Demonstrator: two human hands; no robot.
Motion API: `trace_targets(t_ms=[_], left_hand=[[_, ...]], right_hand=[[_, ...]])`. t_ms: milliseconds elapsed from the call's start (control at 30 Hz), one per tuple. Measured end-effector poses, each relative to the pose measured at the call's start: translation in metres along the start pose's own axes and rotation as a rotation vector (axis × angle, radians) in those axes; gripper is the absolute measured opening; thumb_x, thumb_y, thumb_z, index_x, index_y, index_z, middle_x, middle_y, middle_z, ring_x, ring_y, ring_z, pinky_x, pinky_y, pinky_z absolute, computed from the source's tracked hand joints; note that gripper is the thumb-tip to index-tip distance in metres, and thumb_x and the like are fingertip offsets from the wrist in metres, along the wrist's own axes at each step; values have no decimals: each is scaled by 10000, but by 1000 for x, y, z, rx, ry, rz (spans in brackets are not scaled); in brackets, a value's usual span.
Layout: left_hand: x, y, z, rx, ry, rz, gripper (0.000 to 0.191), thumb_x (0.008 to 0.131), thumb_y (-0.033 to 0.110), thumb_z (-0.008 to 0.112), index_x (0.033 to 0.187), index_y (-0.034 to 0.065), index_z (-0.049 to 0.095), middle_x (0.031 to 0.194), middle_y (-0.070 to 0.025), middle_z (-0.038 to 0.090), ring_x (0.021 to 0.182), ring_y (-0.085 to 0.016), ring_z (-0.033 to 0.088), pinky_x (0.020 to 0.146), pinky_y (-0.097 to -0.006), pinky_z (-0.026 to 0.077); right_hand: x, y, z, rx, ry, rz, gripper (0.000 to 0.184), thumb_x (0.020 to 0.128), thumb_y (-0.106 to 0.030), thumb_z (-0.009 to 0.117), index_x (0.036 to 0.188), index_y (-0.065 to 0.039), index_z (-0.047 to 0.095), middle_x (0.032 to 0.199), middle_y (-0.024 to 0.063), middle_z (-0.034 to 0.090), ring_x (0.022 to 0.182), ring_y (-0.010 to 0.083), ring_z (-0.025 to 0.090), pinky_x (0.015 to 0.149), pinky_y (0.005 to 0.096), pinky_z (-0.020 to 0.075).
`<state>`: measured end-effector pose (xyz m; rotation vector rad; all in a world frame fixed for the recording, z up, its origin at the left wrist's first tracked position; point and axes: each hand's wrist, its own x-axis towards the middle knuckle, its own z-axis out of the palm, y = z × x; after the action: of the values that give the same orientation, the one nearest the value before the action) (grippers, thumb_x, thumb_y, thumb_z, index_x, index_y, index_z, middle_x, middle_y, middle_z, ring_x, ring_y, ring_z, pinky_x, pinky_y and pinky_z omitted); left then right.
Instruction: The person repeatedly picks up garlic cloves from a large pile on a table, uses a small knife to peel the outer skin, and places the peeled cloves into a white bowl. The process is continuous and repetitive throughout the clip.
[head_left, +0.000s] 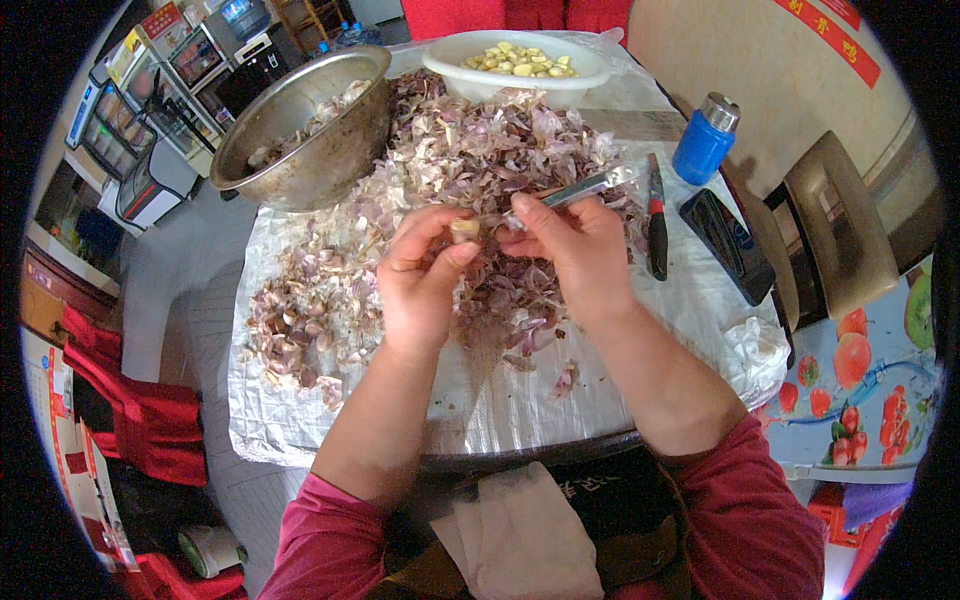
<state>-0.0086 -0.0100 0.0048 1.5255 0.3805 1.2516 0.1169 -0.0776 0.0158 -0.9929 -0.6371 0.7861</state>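
My left hand (417, 281) pinches a garlic clove (465, 231) between thumb and fingers, with pale flesh and some skin showing. Close beside it, my right hand (592, 262) grips a slim, shiny metal tool (589, 187), probably a small knife; its working end is partly hidden by the fingers. A wisp of thin skin hangs between the two hands. Beneath and beyond them spreads a large heap of purplish-white garlic skins (495, 150). Unpeeled garlic cloves (300, 330) lie among skins to the left of my left hand.
A dented metal basin (322, 169) with garlic bulbs leans at the back left. Behind the heap stands a white plastic bowl (480, 86) of peeled cloves. On the right are a black-handled knife (657, 232), a blue bottle (703, 146) and a phone (727, 247). Silvery sheeting (570, 405) covers the table.
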Motion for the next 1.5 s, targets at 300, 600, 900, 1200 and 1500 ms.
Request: trace_targets(t_ms=[300, 600, 900, 1200, 1500], left_hand=[[0, 0, 0, -302, -41, -161, 274, 718, -76, 544, 984, -8, 537, 887, -72, 566, 790, -148, 536, 722, -258, 438], [3, -1, -3, 224, -137, 149, 217, 690, -56, 580, 899, 3, 582, 937, -98, 545, 851, -173, 524, 744, -247, 421], [3, -2, -5, 188, -213, 101, 198, 728, -23, 549, 923, 1, 577, 926, -86, 547, 857, -178, 523, 777, -258, 403], [-1, -1, 2, -494, -111, -323, 226, 801, 27, 485, 1022, -4, 525, 913, -55, 554, 805, -133, 522, 743, -264, 424], [3, 1, -2, -434, 14, -255, 301, 721, -79, 534, 1010, 1, 516, 881, -75, 565, 756, -151, 546, 697, -258, 456]], right_hand=[[-1, 1, -2, -360, -108, -345, 150, 732, -95, 612, 831, 4, 558, 734, 70, 595, 629, 97, 561, 521, 217, 475], [-4, -3, 3, -188, -178, -221, 161, 742, -77, 604, 867, 11, 552, 755, 54, 584, 660, 72, 543, 583, 194, 463], [0, -4, -2, 93, -176, 65, 166, 759, -122, 586, 840, 18, 547, 756, 82, 585, 655, 141, 574, 566, 252, 500], [4, -7, -5, 193, -199, 210, 202, 766, -168, 576, 848, 13, 540, 782, 94, 577, 652, 190, 588, 541, 277, 505], [7, -7, -6, 66, 37, 14, 215, 744, -171, 605, 844, 13, 560, 757, 86, 585, 639, 132, 567, 516, 246, 502]])
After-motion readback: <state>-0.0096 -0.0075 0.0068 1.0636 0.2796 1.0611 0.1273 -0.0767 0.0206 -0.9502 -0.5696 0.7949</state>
